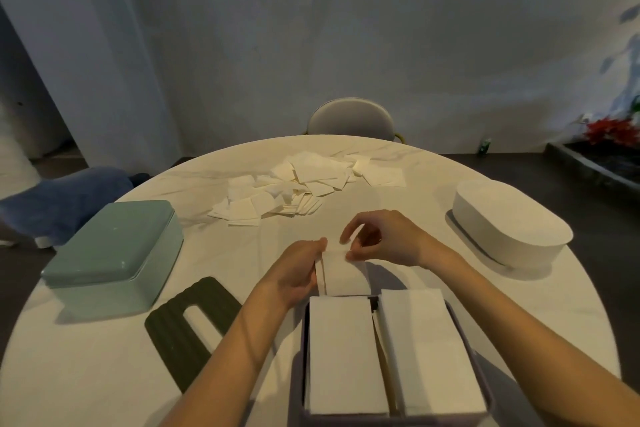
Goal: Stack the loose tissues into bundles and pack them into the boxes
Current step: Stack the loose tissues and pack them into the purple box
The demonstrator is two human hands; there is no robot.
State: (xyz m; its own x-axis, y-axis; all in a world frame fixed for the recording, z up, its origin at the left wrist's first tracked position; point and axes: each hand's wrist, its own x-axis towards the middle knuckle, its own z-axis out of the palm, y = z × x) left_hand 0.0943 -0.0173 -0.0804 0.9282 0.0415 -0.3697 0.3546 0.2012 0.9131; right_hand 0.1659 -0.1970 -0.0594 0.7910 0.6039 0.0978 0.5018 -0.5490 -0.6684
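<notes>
Step in hand: squaring a small bundle of tissues [346,276] at lower centre of the frame, just above the open box [467,326].
Left hand [294,274]: grip closed on the bundle's left edge, fingers curled round it.
Right hand [377,241]: thumb and fingertips pinch the bundle's upper right corner.
Technique: hold one edge fixed, tap and align the other — release only when the edges sit flush.
Open box: two white stacks already fill it side by side; whether room is left, I cannot tell.
Loose tissues [304,184]: scattered pile at upper centre of the counter [86,374], well apart from the hands.
Open room: bare counter between pile and hands.
Edges: green box [110,253] at left, dark lid [194,326] lower left, white oval box [509,222] at right near the counter rim — keep elbows inside these.
</notes>
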